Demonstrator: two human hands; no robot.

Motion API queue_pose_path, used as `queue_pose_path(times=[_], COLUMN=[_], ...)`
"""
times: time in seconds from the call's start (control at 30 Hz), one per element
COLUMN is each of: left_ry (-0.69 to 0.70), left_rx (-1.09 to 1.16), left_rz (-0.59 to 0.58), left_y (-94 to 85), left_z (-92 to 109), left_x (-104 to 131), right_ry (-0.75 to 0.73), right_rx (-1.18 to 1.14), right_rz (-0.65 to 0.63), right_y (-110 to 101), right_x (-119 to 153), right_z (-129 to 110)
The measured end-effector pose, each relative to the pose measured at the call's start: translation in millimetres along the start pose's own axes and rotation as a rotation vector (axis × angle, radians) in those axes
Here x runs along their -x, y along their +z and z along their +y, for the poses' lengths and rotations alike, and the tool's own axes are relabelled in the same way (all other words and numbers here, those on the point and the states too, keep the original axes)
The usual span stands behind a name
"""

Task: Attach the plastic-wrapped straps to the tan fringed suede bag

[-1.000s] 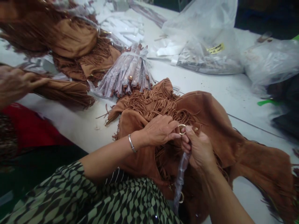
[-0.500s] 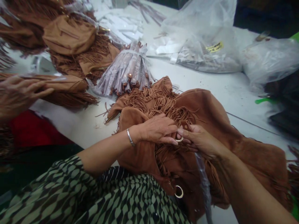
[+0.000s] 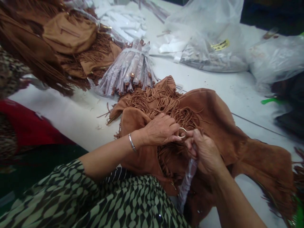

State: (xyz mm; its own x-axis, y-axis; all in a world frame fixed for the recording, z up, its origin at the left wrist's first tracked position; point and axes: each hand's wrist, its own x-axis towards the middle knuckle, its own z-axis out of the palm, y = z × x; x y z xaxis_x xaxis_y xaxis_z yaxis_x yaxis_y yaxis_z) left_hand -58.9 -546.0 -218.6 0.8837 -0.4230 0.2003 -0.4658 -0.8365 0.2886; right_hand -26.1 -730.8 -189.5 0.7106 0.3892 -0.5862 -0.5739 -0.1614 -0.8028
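A brown suede bag (image 3: 213, 117) with long fringe (image 3: 166, 103) lies spread out in front of me. My left hand (image 3: 163, 129) is closed at a gold-coloured metal ring (image 3: 182, 133), pinching it at its left side. On the ring's other side, my right hand (image 3: 201, 148) is closed around the upper end of a strap wrapped in clear plastic (image 3: 187, 183). The strap hangs down from that hand toward my lap. Whether the strap's end passes through the ring is hidden by my right fingers.
Beyond the bag lies a bundle of plastic-wrapped straps (image 3: 135, 66). More fringed brown bags (image 3: 71, 34) are heaped at the back left, beside white strips (image 3: 123, 22). Clear plastic bags (image 3: 213, 47) stand at the back right. Red cloth (image 3: 30, 126) hangs at the left.
My right hand has turned and drawn slightly right, so the ring shows more fully, and the wrapped strap has swung left. The other person's hand at the left has left view, with the bag it held raised.
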Motion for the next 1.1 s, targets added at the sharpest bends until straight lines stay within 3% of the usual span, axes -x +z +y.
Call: queue_pose_path(times=[0.17, 0.33, 0.5, 0.67, 0.9, 1.0, 1.1], left_ry=[0.026, 0.064, 0.099, 0.049, -0.135, -0.177, -0.134], left_rx=[0.061, 0.164, 0.158, 0.028, -0.131, -0.125, -0.093], left_rz=[-0.062, -0.096, -0.088, 0.006, -0.023, -0.038, -0.045], left_y=[-6.1, -7.5, -6.1, -2.7, -8.9, -5.6, 0.5], left_z=[-4, -9, -10, -2, 17, 23, 21], left_x=[-3, -5, -6, -4, -1, 3, 8], right_ry=[-0.036, -0.065, -0.029, -0.047, 0.009, -0.004, -0.018], right_rx=[0.430, 0.668, 0.684, 0.590, 0.516, 0.575, 0.668], right_rz=[-0.125, -0.317, -0.351, -0.403, -0.184, -0.262, -0.382], right_y=[-36, -42, -33, -28, -33, -31, -28], right_x=[8, 6, -3, -11, 0, 8, 8], right_z=[-14, -30, -29, -13, -17, -23, -27])
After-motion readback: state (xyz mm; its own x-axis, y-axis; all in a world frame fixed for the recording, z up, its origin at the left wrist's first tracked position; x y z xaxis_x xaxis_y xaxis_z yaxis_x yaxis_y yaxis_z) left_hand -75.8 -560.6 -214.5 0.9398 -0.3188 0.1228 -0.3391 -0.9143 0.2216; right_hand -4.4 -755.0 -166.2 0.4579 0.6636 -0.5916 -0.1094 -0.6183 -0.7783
